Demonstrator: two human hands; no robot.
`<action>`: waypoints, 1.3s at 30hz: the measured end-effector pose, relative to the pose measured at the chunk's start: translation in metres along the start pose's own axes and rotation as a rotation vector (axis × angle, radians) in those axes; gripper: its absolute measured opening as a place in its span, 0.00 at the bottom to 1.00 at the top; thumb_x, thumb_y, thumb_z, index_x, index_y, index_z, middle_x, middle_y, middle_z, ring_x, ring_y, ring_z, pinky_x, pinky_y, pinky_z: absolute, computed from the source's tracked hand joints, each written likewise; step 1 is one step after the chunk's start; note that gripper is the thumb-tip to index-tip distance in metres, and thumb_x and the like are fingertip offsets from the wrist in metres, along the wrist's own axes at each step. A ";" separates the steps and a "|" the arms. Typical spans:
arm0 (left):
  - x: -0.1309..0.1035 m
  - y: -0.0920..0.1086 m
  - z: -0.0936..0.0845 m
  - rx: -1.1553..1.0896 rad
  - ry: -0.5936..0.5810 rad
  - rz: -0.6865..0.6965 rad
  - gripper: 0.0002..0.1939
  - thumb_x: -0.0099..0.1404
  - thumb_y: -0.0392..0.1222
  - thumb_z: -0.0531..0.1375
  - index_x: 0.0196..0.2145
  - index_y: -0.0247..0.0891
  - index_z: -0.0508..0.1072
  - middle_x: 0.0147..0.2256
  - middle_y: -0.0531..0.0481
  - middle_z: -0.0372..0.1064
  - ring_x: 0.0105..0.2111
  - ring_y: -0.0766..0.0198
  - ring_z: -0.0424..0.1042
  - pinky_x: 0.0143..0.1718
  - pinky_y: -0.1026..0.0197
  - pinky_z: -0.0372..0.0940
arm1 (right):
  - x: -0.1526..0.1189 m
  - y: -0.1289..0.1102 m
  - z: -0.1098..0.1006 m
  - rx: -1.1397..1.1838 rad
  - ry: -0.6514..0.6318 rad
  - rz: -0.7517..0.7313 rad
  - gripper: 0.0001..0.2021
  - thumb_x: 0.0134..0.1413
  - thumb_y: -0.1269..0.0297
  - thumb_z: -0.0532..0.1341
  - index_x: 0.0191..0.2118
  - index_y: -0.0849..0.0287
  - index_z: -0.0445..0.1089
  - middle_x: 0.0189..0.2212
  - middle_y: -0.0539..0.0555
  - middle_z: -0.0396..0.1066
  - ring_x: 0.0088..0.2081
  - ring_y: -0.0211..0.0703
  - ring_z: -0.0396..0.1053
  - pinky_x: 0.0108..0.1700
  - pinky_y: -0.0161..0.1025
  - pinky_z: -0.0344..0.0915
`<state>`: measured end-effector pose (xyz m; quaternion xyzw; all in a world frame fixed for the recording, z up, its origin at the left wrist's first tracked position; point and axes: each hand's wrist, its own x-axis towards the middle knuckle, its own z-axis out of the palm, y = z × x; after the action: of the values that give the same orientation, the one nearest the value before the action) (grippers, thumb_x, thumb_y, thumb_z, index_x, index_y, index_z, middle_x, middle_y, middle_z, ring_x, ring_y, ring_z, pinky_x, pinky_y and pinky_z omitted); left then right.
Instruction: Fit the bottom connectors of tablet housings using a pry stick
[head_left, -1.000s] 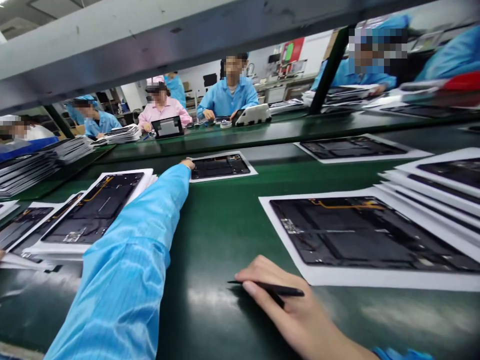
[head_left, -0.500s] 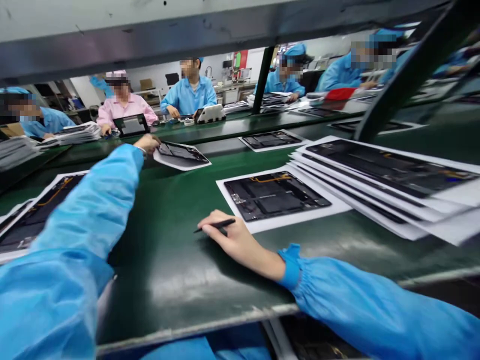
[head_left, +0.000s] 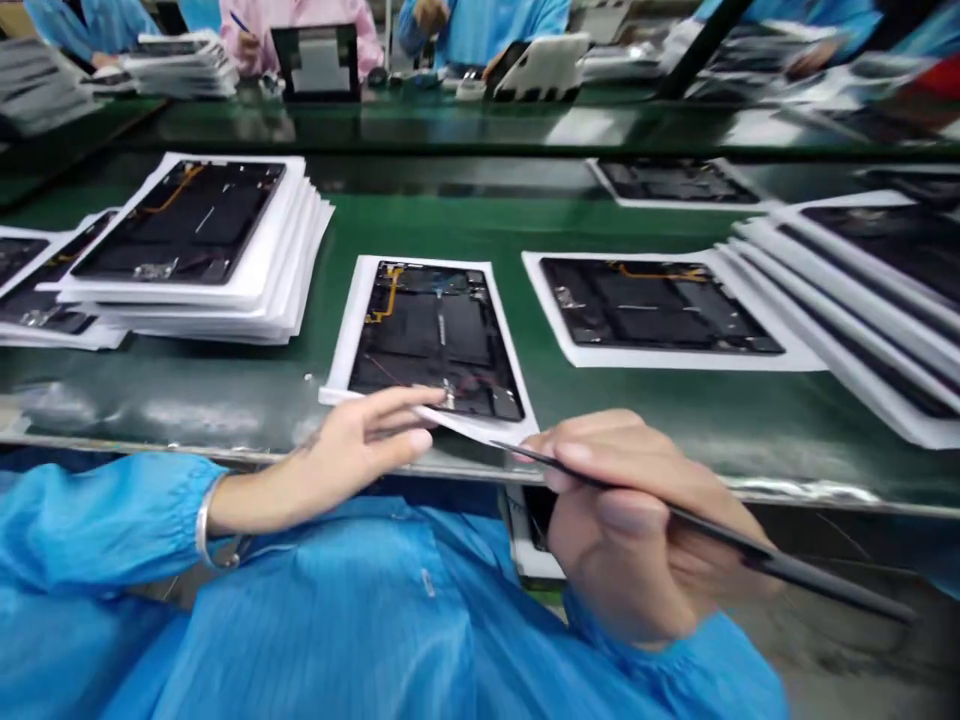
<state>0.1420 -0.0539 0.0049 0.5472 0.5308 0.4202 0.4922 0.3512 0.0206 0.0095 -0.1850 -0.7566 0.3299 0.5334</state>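
R hand (head_left: 637, 520): grip closed round thin black pointed tool (head_left: 817, 578), tip aimed L, at near R corner of white paper sheet (head_left: 346, 350); whether tip touches sheet, can't tell. L hand (head_left: 345, 450): fingers nearly straight, thumb a bit apart, at near edge of same sheet; index fingertip over near edge of flat black rectangular panel w/ orange ribbon cable (head_left: 442, 345). Whether L grip pinches sheet or panel, can't tell. Silver-coloured bracelet (head_left: 202, 522) on L wrist.

Panel lies flat on sheet, btwn & beyond hands, on glossy green tabletop (head_left: 450, 220), at near edge. Sheet's near edge lifts a little by L fingers.

To L: stack of black panels & white sheets (head_left: 285, 290), top panel w/ orange cable too; more panels on sheets further L. To R: single black panel on white sheet (head_left: 652, 310), then fanned stack of panels & sheets (head_left: 870, 300). Beyond, R of centre: another panel on paper (head_left: 675, 182).

Far side: co-workers in blue & pink sleeves, dark-framed upright device (head_left: 319, 65), white stand-like item (head_left: 544, 68), paper piles; pics blurred there.
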 end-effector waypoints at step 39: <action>-0.015 -0.023 -0.061 0.956 -0.007 0.592 0.06 0.73 0.30 0.53 0.43 0.35 0.68 0.38 0.49 0.73 0.38 0.67 0.71 0.41 0.66 0.66 | -0.005 0.031 0.084 -0.359 -0.367 -0.115 0.08 0.60 0.80 0.59 0.36 0.61 0.71 0.32 0.53 0.76 0.33 0.41 0.64 0.36 0.42 0.63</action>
<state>0.0772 -0.0643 -0.0070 0.8364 0.4844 0.2513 0.0520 0.2724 0.0145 -0.0335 -0.1706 -0.8964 0.1876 0.3635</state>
